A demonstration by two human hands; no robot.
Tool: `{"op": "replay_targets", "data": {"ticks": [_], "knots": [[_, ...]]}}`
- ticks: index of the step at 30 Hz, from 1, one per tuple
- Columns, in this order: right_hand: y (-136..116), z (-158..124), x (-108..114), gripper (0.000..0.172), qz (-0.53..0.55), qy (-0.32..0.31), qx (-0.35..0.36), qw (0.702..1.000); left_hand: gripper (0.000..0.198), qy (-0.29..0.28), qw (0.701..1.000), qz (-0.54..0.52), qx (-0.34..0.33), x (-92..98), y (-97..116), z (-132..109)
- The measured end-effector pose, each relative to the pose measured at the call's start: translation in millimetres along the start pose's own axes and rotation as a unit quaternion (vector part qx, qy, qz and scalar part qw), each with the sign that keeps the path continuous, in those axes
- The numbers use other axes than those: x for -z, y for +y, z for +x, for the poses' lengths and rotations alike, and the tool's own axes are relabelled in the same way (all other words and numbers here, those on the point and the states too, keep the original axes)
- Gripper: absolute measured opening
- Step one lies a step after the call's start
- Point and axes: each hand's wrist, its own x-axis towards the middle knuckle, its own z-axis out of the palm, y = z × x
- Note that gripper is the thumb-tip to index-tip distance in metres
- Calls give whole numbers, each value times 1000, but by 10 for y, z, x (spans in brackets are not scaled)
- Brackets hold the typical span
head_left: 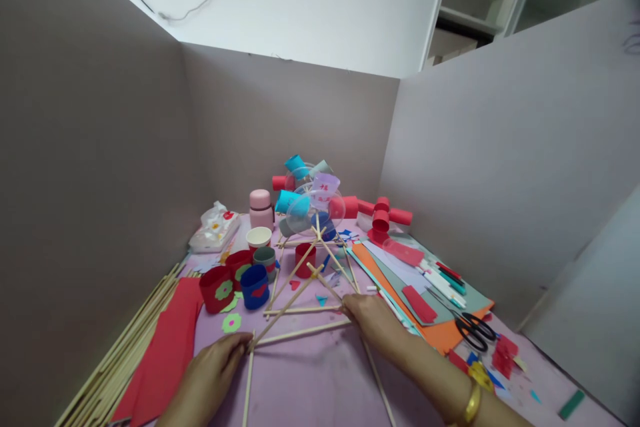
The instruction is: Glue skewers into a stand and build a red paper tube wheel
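A frame of thin wooden sticks (300,283) stands on the pink tabletop (320,380), holding up a wheel of clear discs and coloured paper cups (310,200). My left hand (213,370) pinches the frame's near left corner, where two sticks meet. At the near right corner my right hand (375,323) has its fingers closed around the stick ends. A gold bangle (473,400) sits on the right wrist.
Red and blue paper cups (235,283) stand left of the frame, with a pink flask (261,208) behind. Spare sticks (125,347) and red paper (165,353) lie along the left wall. Coloured sheets (415,280), scissors (475,330) and scraps lie right.
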Motion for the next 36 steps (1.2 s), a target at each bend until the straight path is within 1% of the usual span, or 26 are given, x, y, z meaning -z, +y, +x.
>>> {"op": "replay_targets", "data": {"ticks": [4,8,13,22,36], "knots": [[46,-8,-56,22,7,3,9,1000,37,-7,1000,-5,0,24,65,-6],[41,-9,-58,26,9,3,10,1000,38,-8,1000,-6,5,22,84,-8],[37,12,-58,22,2,-2,6,1000,44,-23,1000,13,11,43,114,-14],[63,21,-99,22,-7,10,8,1000,49,-36,999,23,19,4,66,7],[65,17,-119,22,-10,17,9,1000,46,-39,999,27,22,4,71,-4]]}}
